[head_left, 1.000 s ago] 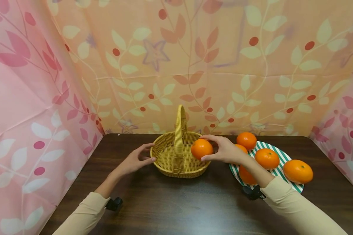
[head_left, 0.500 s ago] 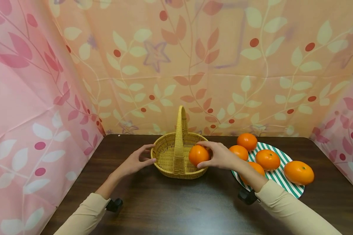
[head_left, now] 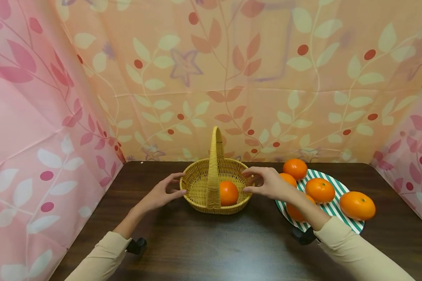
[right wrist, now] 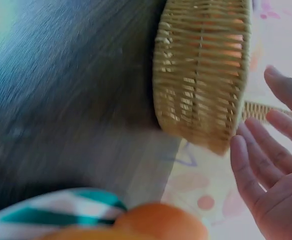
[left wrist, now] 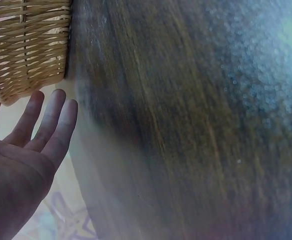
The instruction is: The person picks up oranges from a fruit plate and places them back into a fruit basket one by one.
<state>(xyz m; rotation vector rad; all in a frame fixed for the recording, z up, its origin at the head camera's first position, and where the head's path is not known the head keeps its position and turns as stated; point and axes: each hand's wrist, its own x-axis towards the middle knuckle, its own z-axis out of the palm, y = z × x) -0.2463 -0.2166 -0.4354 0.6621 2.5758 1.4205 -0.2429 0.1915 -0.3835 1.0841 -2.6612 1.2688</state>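
Note:
A yellow wicker basket (head_left: 197, 203) with a tall arched handle (head_left: 213, 168) stands at the back middle of the table. One smooth tangerine (head_left: 228, 193) lies in its right half, beside the handle's base. My left hand (head_left: 161, 191) is at the basket's left end, thumb and fingertips right at the rim; the left wrist view shows its fingers (left wrist: 48, 120) loosely extended. At the right rim is my right hand (head_left: 269, 183), fingers spread and holding nothing. The right wrist view shows orange colour through the basket's weave (right wrist: 200, 75).
Right of the basket, a green-and-white striped plate (head_left: 341, 191) bears several tangerines (head_left: 320, 190), partly covered by my right forearm. The dark wooden table (head_left: 211, 246) reaches a floral curtain (head_left: 183, 97) behind. Each wrist carries a black camera (head_left: 137, 246).
My right hand lowered the tangerine into the basket and let go of it, then drew back to the right rim. My left hand has stayed at the left rim.

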